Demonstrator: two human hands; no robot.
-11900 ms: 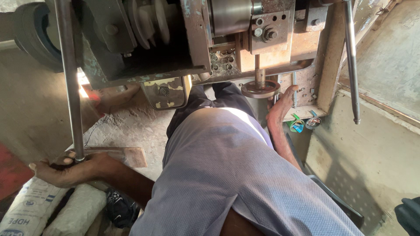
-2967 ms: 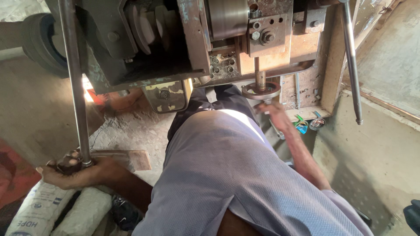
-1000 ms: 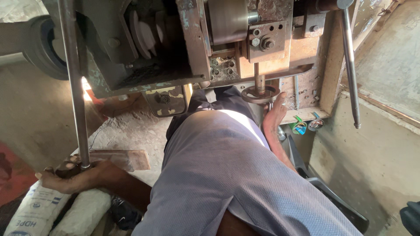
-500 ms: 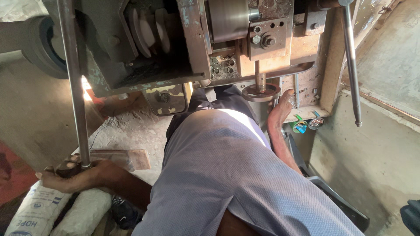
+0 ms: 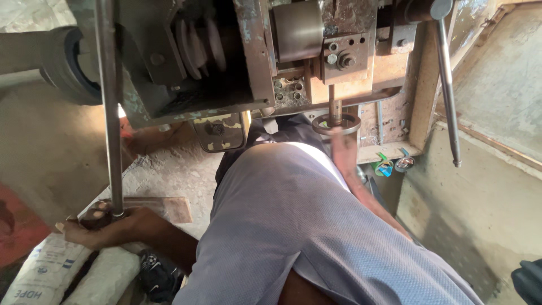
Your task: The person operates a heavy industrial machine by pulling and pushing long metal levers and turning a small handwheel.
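Two hands at work on an old belt-driven press-type machine [image 5: 226, 62], seen from above past the person's grey-trousered knee [image 5: 293, 214].

Left hand [image 5: 104, 226]: low at the left, fingers closed around the knob at the bottom end of a long steel lever rod [image 5: 113, 124] that runs straight up past the machine's left side. Grip clamped on the rod end; fingertips show on top of the knob.

Right hand [image 5: 341, 144]: reaching up under the machine's front, motion-blurred, at the flat metal ring [image 5: 336, 123] that sits around the vertical spindle [image 5: 333, 104] below the bolted block. The hand touches or is just beneath the ring's near edge; cannot tell whether the fingers are closed on it or only resting against it.

Also noted: a second rod with a ball end [image 5: 446, 85] hangs free at the right, untouched. Two small teal-and-blue rings [image 5: 392, 165] lie on the ledge at the machine's lower right corner. White printed sacks [image 5: 51, 271] lie on the floor under the left hand.

Judgement: the step in hand looks like seating or steadying the ring at the spindle while the lever is held ready. The next move would call for the right fingers to be clear of the spindle before the lever is worked, since that hand sits directly under the tool.
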